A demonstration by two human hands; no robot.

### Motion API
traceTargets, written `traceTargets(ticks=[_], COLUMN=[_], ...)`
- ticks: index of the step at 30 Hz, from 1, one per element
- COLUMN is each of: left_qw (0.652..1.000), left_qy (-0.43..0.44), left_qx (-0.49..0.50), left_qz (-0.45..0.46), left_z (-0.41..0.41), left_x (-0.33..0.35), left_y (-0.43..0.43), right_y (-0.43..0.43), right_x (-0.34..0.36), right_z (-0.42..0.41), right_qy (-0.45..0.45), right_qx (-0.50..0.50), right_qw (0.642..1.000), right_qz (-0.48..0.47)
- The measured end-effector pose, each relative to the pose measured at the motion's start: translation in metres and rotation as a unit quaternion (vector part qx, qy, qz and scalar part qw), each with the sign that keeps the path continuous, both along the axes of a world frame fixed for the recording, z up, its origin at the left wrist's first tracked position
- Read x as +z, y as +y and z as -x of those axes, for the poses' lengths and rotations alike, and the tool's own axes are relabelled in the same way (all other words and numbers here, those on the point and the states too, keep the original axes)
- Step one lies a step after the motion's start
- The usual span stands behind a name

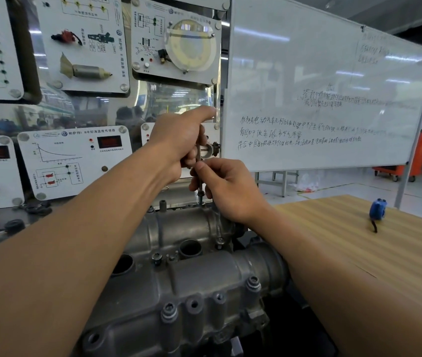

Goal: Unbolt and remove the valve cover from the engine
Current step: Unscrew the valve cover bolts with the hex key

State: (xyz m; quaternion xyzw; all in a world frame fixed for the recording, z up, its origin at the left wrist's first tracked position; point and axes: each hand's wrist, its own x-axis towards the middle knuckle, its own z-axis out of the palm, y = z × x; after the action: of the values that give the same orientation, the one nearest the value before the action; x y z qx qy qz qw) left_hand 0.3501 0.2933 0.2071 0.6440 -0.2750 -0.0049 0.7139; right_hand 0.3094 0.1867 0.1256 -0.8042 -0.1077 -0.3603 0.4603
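The grey cast valve cover [184,274] lies on the engine below me, with round plug holes and several bolts along its edges. A thin metal driver tool [199,184] stands upright on a bolt at the cover's far edge. My left hand [179,140] grips the top of the tool from above. Just below it, my right hand [228,189] pinches the shaft between thumb and fingers. The tool's tip sits in the bolt head, mostly hidden by my fingers.
A wooden table [346,240] stands to the right with a blue tape measure [377,210] on it. A whiteboard [320,86] is behind it. Training display panels [76,161] fill the wall to the left, right behind the engine.
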Motion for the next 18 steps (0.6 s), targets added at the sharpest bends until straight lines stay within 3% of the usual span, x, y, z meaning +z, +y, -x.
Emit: traceTargets(ticks=[7, 11, 14, 16, 18], left_qw=[0.999, 0.999, 0.99, 0.942, 0.896], left_qy=[-0.018, 0.028, -0.017, -0.129, -0.2], left_qx=[0.026, 0.018, 0.029, 0.012, -0.035], left_qz=[0.019, 0.033, -0.137, -0.31, -0.396], left_z=[0.002, -0.006, -0.016, -0.02, -0.019], left_x=[0.0, 0.0, -0.009, -0.017, -0.021], left_y=[-0.001, 0.011, 0.03, 0.038, 0.038], right_y=[-0.001, -0.001, -0.002, -0.003, -0.004], right_x=[0.0, -0.001, 0.001, 0.001, 0.0], right_z=[0.0, -0.002, -0.002, 0.0, 0.001], right_qy=[-0.012, -0.019, -0.026, -0.035, -0.041], right_qx=[0.001, -0.013, -0.032, -0.041, -0.046], right_qw=[1.0, 1.0, 0.999, 0.998, 0.997], right_qz=[0.005, 0.008, 0.004, 0.017, 0.035])
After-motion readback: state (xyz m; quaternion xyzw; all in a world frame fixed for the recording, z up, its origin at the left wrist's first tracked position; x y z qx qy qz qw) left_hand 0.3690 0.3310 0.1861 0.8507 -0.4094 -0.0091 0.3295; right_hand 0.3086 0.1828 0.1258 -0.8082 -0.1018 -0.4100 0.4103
